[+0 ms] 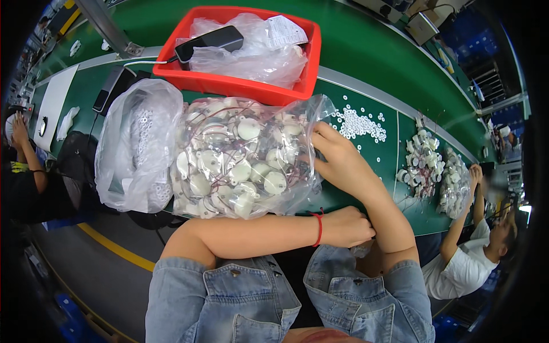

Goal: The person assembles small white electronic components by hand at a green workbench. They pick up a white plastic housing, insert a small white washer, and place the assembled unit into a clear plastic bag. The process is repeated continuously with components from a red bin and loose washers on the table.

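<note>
At centre on a green worktop (390, 166), a clear plastic bag (313, 108) packed with round off-white plastic parts (274, 182) and thin dark-red wires, lying on its side with the gathered film toward the right. Just beside it at left, a crumpled, translucent whitish plastic bag (114, 166) with small white rings (146, 131) inside. Behind both, a red rectangular plastic bin (229, 87), holding crumpled clear plastic bags (246, 66), a black oblong device (211, 44) with a white cable, and a white printed sheet (286, 31). Right hand (340, 160) at the packed bag's right end, forearm slanting up from below, thumb and fingers bent and partly apart against the film; fingertips partly hidden, any grip impossible to tell. Left forearm laid across the front, red cord bracelet (319, 227) at the wrist; left hand (349, 227) beside the right forearm, knuckles up, fingers curled under, contents impossible to tell. Near the right hand, loose white rings (360, 126) scattered beyond the bag; farther right, a heap of wired white parts (422, 163).
</note>
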`<state>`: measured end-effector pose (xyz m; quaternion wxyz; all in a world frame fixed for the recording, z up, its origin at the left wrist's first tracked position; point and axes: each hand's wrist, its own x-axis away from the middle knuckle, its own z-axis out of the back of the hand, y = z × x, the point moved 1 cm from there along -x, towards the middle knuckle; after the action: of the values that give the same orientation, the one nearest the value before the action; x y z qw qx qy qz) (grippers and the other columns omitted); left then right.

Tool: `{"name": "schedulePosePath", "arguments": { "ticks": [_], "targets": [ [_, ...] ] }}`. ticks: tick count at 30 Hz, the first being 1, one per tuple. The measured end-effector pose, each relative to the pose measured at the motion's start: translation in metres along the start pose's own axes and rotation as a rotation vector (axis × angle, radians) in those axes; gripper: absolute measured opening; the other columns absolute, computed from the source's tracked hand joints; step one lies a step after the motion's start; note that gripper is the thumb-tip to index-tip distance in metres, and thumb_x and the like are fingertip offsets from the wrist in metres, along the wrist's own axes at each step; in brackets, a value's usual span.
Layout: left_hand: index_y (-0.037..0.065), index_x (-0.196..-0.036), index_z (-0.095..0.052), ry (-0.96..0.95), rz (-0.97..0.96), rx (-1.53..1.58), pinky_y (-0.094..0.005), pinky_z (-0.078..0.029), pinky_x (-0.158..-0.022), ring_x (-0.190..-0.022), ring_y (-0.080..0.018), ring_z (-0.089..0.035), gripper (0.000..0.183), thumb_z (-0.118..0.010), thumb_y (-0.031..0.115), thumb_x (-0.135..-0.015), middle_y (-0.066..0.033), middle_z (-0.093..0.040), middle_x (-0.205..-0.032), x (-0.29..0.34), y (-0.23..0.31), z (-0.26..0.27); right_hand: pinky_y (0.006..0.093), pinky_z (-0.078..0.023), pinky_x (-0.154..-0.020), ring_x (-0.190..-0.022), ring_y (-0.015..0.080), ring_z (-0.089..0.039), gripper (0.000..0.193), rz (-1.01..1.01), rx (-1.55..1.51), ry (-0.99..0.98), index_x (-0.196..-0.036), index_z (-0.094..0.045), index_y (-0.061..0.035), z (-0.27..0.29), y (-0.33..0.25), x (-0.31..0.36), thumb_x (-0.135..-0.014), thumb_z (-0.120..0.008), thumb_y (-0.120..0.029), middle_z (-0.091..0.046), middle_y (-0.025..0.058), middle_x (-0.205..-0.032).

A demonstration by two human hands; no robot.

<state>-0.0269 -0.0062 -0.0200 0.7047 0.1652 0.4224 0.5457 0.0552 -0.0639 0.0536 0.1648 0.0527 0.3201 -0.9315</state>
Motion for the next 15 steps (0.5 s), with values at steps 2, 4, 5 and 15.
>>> {"name": "schedulePosePath", "arguments": {
  "ticks": [2,4,5,15],
  "targets": [
    [0.0,-0.079,-0.065,0.072,-0.072,0.028,-0.041,-0.052,-0.075,-0.079,-0.0313,-0.065,0.015,-0.059,0.013,-0.083,-0.0148,-0.066,-0.089,-0.001,-0.004,-0.006,0.0458,-0.051,-0.079,-0.094,0.0401,-0.059,0.042,-0.001,0.062,-0.001,-0.114,-0.051,-0.0001,-0.009,0.001,-0.004,-0.074,-0.062,0.003,-0.052,0.0188,-0.11],
    [-0.001,-0.079,-0.065,0.099,-0.095,0.019,-0.041,-0.052,-0.073,-0.077,-0.0315,-0.065,0.014,-0.058,0.012,-0.081,-0.015,-0.066,-0.086,0.001,-0.004,-0.006,0.0468,-0.051,-0.078,-0.094,0.0403,-0.06,0.041,-0.125,0.108,-0.018,-0.114,-0.051,0.0,-0.015,0.001,-0.002,-0.074,-0.061,0.004,-0.052,0.0184,-0.109],
    [-0.001,-0.079,-0.065,0.109,-0.107,0.016,-0.041,-0.052,-0.072,-0.077,-0.0316,-0.065,0.014,-0.058,0.011,-0.08,-0.0151,-0.066,-0.084,0.002,-0.002,-0.005,0.0472,-0.052,-0.078,-0.094,0.0404,-0.06,0.041,-0.191,0.131,-0.025,-0.113,-0.051,0.0001,-0.016,0.002,-0.001,-0.074,-0.061,0.005,-0.053,0.0181,-0.109],
    [0.005,-0.07,-0.06,0.015,-0.004,-0.024,-0.0405,-0.05,-0.058,-0.062,-0.0299,-0.064,0.017,-0.058,0.018,-0.082,-0.0126,-0.063,-0.065,0.006,0.006,0.012,0.0293,-0.05,-0.07,-0.085,0.0139,-0.063,0.057,-0.101,-0.325,0.369,-0.118,-0.058,-0.0011,0.027,0.011,0.046,-0.066,-0.081,-0.002,-0.069,0.0104,-0.098]
  ]
}}
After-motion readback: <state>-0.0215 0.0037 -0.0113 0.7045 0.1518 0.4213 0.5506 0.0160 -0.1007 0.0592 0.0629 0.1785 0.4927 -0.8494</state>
